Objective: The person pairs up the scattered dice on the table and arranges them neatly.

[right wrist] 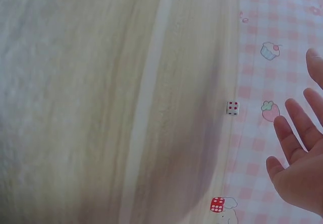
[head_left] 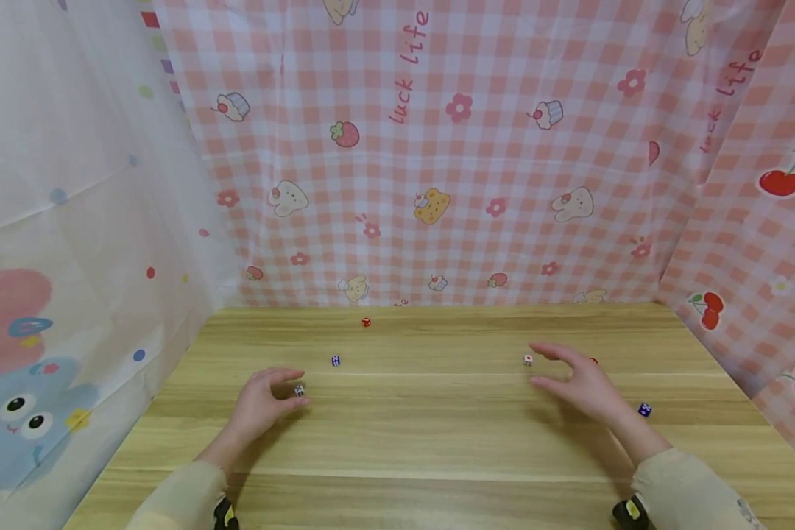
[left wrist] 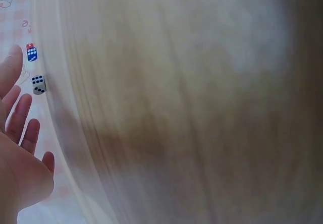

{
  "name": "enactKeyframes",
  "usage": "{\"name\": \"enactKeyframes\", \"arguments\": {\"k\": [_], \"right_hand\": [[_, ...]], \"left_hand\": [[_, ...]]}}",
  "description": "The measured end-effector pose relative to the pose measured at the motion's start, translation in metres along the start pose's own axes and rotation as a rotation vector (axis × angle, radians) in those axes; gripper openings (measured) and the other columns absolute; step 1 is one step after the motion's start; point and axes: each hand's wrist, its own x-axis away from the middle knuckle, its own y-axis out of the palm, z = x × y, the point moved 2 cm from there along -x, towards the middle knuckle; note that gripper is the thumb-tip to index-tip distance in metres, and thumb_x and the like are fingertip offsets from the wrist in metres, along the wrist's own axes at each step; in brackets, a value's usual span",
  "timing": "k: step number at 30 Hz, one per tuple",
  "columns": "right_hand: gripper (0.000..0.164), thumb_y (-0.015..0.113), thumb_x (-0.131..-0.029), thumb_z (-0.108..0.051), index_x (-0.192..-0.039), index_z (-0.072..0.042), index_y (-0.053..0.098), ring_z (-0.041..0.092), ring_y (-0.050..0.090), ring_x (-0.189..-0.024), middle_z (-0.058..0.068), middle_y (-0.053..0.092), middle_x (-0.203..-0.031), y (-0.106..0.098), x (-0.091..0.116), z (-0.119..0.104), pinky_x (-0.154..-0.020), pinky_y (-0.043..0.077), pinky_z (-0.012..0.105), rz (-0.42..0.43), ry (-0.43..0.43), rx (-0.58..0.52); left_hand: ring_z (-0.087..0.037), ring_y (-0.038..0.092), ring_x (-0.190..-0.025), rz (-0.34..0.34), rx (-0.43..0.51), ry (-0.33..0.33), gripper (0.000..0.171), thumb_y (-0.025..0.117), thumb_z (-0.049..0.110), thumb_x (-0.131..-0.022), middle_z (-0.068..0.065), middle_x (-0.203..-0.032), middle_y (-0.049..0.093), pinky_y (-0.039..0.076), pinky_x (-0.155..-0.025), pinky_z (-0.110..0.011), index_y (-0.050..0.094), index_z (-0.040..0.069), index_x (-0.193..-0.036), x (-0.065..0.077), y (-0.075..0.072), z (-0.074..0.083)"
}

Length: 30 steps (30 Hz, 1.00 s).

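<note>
My left hand [head_left: 263, 403] is spread around a white die with black pips [head_left: 299, 390], thumb on the near side and fingers on the far side. In the left wrist view, a gap shows between that die [left wrist: 39, 85] and the fingers [left wrist: 19, 114]. On the right, a white die with a red pip [head_left: 528, 360] sits just off the fingertips of my right hand [head_left: 584, 384]. The right wrist view has this die [right wrist: 232, 108] apart from the relaxed fingers [right wrist: 288, 139]. Neither hand grips anything.
Beyond the left hand lie a blue die [head_left: 336, 361] and, farther back, a red die [head_left: 366, 322]. Another red die [head_left: 593, 361] peeks out behind the right hand, and a blue die [head_left: 645, 410] lies beside the right wrist. Patterned curtains [head_left: 397, 169] border the wooden table [head_left: 411, 442].
</note>
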Motion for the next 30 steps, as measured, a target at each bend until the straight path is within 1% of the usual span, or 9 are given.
{"name": "enactKeyframes", "arguments": {"k": [8, 14, 21, 30], "right_hand": [[0.053, 0.076, -0.088, -0.012, -0.135, 0.002, 0.056, 0.045, 0.05, -0.122, 0.024, 0.056, -0.134, -0.002, -0.002, 0.006, -0.102, 0.033, 0.063, -0.008, 0.022, -0.018], [0.052, 0.075, -0.088, -0.011, -0.135, 0.002, 0.056, 0.045, 0.049, -0.122, 0.024, 0.056, -0.134, -0.004, -0.005, 0.009, -0.102, 0.033, 0.063, -0.012, 0.019, -0.02], [0.051, 0.076, -0.087, -0.009, -0.134, 0.002, 0.057, 0.044, 0.05, -0.12, 0.023, 0.058, -0.132, -0.005, -0.007, 0.012, -0.101, 0.034, 0.062, -0.005, 0.012, -0.005], [0.051, 0.075, -0.088, -0.009, -0.133, 0.003, 0.057, 0.044, 0.05, -0.12, 0.024, 0.058, -0.132, -0.005, -0.011, 0.013, -0.101, 0.034, 0.062, -0.01, 0.019, -0.009]], "left_hand": [[-0.039, 0.057, -0.113, -0.001, -0.03, 0.008, 0.044, 0.087, 0.016, -0.076, -0.017, -0.115, 0.068, 0.039, -0.101, -0.055, 0.071, 0.0, -0.114, -0.001, 0.001, -0.006], [-0.035, 0.061, -0.107, 0.008, -0.062, 0.006, 0.042, 0.087, 0.017, -0.075, -0.014, -0.11, 0.069, 0.043, -0.097, -0.052, 0.072, 0.001, -0.111, -0.002, 0.002, -0.012], [-0.032, 0.062, -0.102, 0.006, -0.051, -0.03, 0.035, 0.086, 0.016, -0.077, -0.012, -0.105, 0.07, 0.045, -0.094, -0.049, 0.074, 0.001, -0.106, -0.001, 0.002, -0.013], [-0.031, 0.064, -0.1, 0.002, -0.104, -0.088, 0.026, 0.083, 0.013, -0.079, -0.011, -0.102, 0.071, 0.047, -0.091, -0.048, 0.075, 0.003, -0.102, -0.003, 0.004, -0.01]]}}
